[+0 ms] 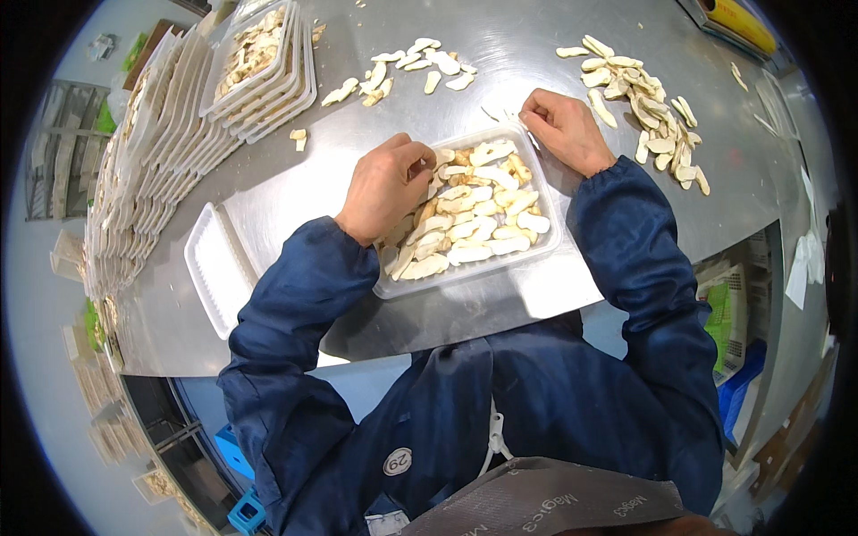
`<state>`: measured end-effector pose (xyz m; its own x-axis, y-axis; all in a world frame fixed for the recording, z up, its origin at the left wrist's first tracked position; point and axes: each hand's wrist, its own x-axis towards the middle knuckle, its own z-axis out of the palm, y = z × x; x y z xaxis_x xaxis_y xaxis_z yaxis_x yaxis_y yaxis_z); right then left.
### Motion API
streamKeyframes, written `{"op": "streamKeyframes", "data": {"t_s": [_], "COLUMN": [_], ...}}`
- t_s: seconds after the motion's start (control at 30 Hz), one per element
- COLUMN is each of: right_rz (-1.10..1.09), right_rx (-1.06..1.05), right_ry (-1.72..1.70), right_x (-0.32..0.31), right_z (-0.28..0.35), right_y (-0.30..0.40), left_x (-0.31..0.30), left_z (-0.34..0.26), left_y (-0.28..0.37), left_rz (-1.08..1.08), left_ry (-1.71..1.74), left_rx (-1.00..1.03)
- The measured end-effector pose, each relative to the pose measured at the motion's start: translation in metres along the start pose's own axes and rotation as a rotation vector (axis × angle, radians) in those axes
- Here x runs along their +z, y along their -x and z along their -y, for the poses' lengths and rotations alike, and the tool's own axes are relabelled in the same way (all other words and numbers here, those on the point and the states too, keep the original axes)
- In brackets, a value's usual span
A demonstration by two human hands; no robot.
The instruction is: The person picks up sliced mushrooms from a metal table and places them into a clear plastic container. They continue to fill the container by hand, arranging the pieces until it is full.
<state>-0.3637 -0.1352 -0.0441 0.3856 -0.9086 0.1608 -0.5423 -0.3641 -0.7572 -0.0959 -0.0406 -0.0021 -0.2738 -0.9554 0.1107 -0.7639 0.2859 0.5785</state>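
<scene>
A shallow clear plastic tray (pixel 469 265) lies before me, covered with pale sliced pieces (pixel 469 228), which look like mushroom slices, some with brown edges. My left hand (pixel 389 184) is over the tray's upper left part, its fingers curled down at the slices; whether it pinches one is hidden. Beyond the tray's far right corner, my right hand (pixel 566 130) rests with thumb and forefinger close together near thin slivers (pixel 497 114) on the steel table. Nothing can be made out between those fingertips.
Tall stacks of filled trays (pixel 167 141) stand at the left, with another filled stack (pixel 258 60) beside them. A white ribbed tray (pixel 218 271) lies nearer me. Loose slices (pixel 419 63) lie at the far middle, and a larger heap (pixel 643 107) at the right. A yellow roll (pixel 741 25) is top right.
</scene>
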Motion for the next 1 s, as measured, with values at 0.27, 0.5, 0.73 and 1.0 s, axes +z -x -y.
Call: {"op": "streamKeyframes", "data": {"t_s": [0.27, 0.5, 0.73, 1.0], "right_rz": [-0.098, -0.071, -0.075, -0.021], "right_rx": [-0.025, -0.013, -0.039, -0.021], "right_ry": [-0.094, -0.094, -0.055, -0.085], "right_x": [-0.003, -0.005, -0.003, -0.002], "right_z": [0.000, -0.001, 0.001, -0.002], "right_y": [-0.002, -0.001, 0.000, -0.001], "left_x": [-0.042, -0.006, 0.002, -0.067], "left_z": [0.011, 0.046, 0.060, 0.037], "left_y": [-0.056, -0.149, -0.162, -0.079], "left_rz": [-0.165, -0.099, -0.029, 0.023], "left_ry": [-0.161, -0.370, -0.498, -0.270], "left_rx": [0.102, 0.386, 0.501, 0.114]}}
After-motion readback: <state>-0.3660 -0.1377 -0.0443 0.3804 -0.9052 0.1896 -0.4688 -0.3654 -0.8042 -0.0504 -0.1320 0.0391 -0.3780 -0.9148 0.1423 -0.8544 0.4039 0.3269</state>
